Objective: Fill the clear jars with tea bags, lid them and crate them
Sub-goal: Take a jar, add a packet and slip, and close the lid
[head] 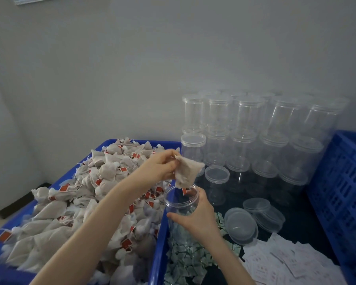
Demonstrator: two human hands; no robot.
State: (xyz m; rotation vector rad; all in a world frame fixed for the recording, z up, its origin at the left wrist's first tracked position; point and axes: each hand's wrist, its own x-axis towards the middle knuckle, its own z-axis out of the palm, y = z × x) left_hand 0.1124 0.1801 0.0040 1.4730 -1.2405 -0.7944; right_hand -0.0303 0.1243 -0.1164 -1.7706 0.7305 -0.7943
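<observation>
Cloth tea bag (188, 173) hangs long-axis down from left hand (162, 164) pinch; right hand (195, 212) clasps upright open jar (181, 204).

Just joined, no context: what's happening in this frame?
A person is filling jars with tea bags. The left hand pinches one tea bag and holds it just above the mouth of an open clear jar, which the right hand grips by its side. The bag is not yet inside. A blue bin heaped with tea bags sits to the left; stacked lidded jars stand behind, loose lids lie on the table, and a blue crate waits at right.
</observation>
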